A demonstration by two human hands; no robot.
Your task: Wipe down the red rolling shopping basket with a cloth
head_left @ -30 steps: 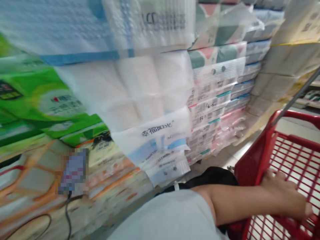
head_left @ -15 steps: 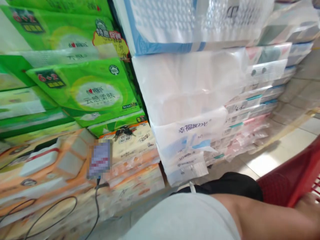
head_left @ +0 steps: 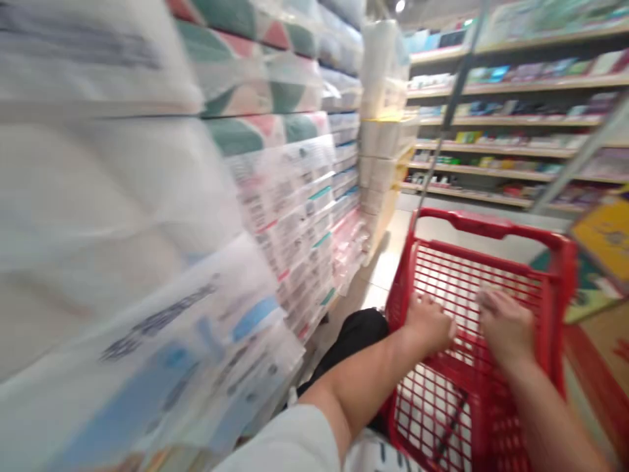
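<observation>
A red basket (head_left: 491, 227) with latticed sides stands at the near right, two slanting grey rods (head_left: 455, 98) rising beyond its far rim. The left hand (head_left: 430, 323) is over the left part of the lattice, its fingers bent inward; whether they grip a bar I cannot tell. The right hand (head_left: 508, 328) is just to its right, apart from it, over the same basket, fingers curled too (they are blurred, so what they hold, if anything, I cannot tell).

Along the left side rise stacks of wrapped packs: a large white pack (head_left: 113, 190) nearest, then green-and-pink packs (head_left: 289, 95) farther along. Far off, shelves (head_left: 521, 85) carry rows of small goods. A yellow panel (head_left: 602, 229) is to the right of the basket, above a brown box (head_left: 607, 334). Pale floor tiles (head_left: 386, 265) show between the packs and the basket.
</observation>
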